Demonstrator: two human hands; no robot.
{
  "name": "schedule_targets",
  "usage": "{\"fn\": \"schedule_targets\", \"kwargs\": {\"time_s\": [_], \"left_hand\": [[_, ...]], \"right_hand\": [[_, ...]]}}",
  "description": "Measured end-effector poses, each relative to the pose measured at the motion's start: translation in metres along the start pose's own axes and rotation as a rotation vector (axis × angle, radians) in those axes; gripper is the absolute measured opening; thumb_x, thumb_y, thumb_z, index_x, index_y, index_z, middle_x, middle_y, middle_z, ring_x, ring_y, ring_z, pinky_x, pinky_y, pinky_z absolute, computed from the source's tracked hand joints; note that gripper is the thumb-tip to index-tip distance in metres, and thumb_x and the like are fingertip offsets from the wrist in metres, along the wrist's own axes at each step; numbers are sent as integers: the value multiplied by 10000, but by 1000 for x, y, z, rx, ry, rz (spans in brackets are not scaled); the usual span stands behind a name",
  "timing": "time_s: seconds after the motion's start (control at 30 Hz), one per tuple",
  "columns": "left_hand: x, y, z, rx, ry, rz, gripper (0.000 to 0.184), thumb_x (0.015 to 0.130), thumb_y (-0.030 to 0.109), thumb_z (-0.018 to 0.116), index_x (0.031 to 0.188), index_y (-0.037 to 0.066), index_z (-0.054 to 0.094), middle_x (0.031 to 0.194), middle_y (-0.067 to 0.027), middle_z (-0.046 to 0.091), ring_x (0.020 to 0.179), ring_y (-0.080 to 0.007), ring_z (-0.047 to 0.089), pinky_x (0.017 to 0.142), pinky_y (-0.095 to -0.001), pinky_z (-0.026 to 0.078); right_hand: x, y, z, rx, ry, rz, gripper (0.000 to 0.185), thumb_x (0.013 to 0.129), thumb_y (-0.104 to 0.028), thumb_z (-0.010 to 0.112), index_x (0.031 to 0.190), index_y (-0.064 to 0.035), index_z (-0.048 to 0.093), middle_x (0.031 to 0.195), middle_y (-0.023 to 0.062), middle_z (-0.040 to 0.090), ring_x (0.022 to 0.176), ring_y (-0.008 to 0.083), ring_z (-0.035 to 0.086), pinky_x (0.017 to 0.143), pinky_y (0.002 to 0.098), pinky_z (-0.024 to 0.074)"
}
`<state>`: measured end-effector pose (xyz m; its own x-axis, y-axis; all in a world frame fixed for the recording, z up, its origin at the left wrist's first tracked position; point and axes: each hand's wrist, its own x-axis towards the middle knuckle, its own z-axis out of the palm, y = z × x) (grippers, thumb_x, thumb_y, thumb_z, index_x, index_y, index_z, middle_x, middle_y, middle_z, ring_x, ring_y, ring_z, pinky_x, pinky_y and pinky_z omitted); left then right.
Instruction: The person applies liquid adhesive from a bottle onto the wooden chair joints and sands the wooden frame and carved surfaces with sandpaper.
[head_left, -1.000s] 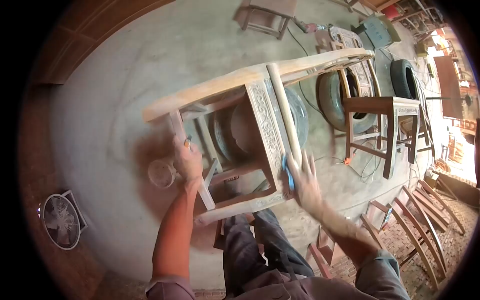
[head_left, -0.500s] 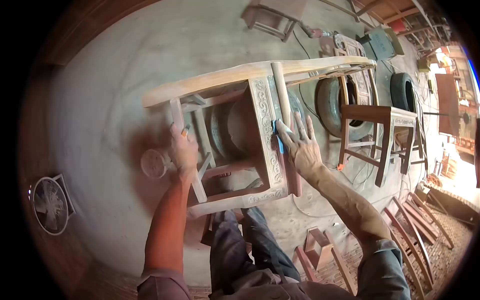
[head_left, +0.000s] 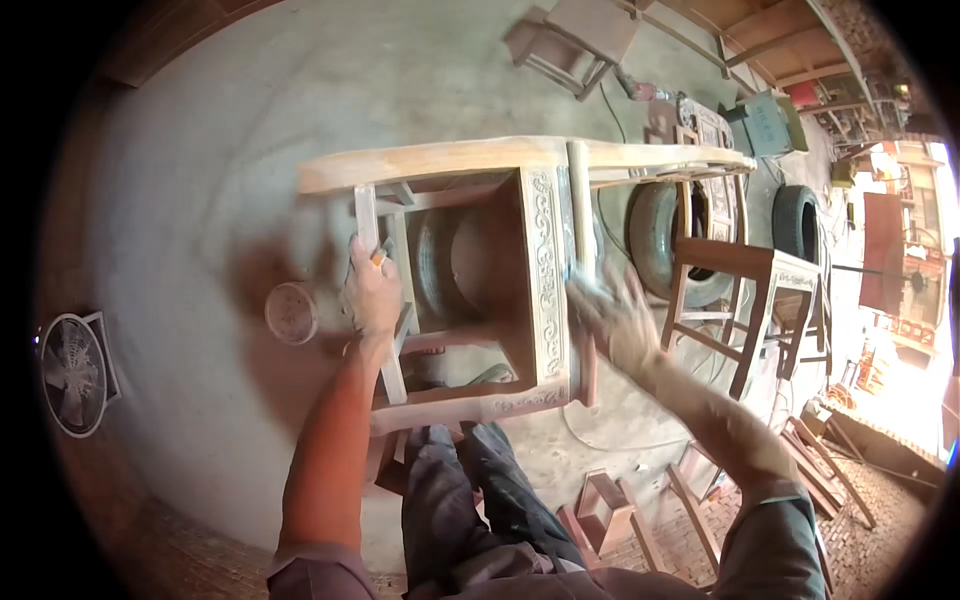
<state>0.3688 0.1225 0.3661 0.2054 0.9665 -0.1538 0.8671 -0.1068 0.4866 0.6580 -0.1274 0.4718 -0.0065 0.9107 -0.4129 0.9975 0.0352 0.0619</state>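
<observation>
A carved wooden chair (head_left: 440, 160) lies on its side before me, propped on a round tyre-like support (head_left: 434, 250). My left hand (head_left: 374, 300) is closed round a pale crossbar (head_left: 366, 215) between its legs. Something small and orange (head_left: 378, 258) shows at those fingers; its kind is unclear. My right hand (head_left: 628, 318), smeared by motion, is at the seat edge beside the carved rail (head_left: 545, 270). Under its fingertips is a thin blue sheet (head_left: 580, 278), like sandpaper, against the wood.
A round tub (head_left: 292, 312) stands on the floor left of the chair, and a fan (head_left: 75, 375) farther left. To the right are a stool-like wooden frame (head_left: 725, 258) and tyres (head_left: 796, 225). Loose wooden parts (head_left: 605, 510) lie at the lower right. A cable crosses the floor.
My right hand has shifted down along the seat edge with the blue sheet and is now blurred. My left hand keeps its grip on the crossbar. The view has turned slightly.
</observation>
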Motion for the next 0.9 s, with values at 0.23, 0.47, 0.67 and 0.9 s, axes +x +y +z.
{"fn": "schedule_targets", "kwargs": {"time_s": [0.23, 0.47, 0.67, 0.9], "left_hand": [[-2, 1, 1, -42, 64, 68, 613, 955, 141, 626, 1519, 16, 421, 1152, -275, 734, 1002, -478, 720, 852, -578, 559], [-2, 1, -1, -45, 38, 42, 612, 946, 143, 634, 1511, 10, 439, 1150, -286, 733, 1013, -481, 716, 863, -575, 554], [-2, 0, 1, -115, 72, 45, 607, 923, 91, 681, 1483, 46, 452, 1131, -270, 724, 1014, -491, 700, 876, -574, 547], [-5, 2, -1, -91, 57, 44, 632, 923, 126, 685, 1500, 10, 457, 1182, -258, 734, 992, -467, 726, 854, -555, 573]], "right_hand": [[41, 27, -17, 50, -22, 20, 677, 1075, -381, 533, 1690, -220, 300, 1679, 27, 454, 1616, 354, 261, 1323, 635, 156], [-9, 17, 15, 106, -28, -39, 714, 1058, -332, 572, 1704, -267, 276, 1699, 51, 423, 1575, 384, 343, 1303, 619, 235], [105, 76, -34, 38, 133, 69, 758, 1039, -392, 599, 1707, -284, 257, 1679, 25, 458, 1501, 370, 464, 1283, 547, 327], [29, 44, -8, -43, -43, -53, 572, 1119, -388, 490, 1667, -313, 348, 1616, 60, 535, 1307, 399, 635, 1237, 569, 408]]}}
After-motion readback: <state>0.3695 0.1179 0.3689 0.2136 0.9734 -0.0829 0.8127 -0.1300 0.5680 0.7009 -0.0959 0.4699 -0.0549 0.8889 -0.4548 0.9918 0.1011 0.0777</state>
